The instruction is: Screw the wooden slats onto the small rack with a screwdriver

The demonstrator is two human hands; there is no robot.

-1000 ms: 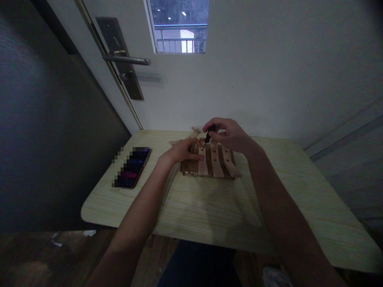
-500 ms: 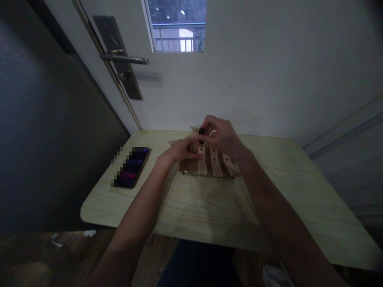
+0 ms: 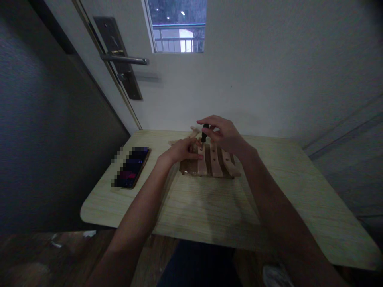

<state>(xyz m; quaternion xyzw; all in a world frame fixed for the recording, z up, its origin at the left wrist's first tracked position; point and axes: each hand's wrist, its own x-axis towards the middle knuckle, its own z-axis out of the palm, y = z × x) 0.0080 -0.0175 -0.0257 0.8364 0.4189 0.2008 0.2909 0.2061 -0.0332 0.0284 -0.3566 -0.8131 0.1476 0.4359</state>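
Pale wood-grained worktop (image 3: 191, 217) spread across the lower half of the frame. At centre, on a brown board (image 3: 188, 167), lay a pale strip (image 3: 202, 166), probably light and stiff, best pressed down by its edges. The left hand (image 3: 181, 150) rested there, thumb and forefinger spread apart. Just beyond, the right hand (image 3: 224, 133) pinched a screwdriver (image 3: 204, 134), slightly tilted; its rigid, perhaps slippery dark handle seemed the surest hold. Behind stood a white door (image 3: 257, 79).
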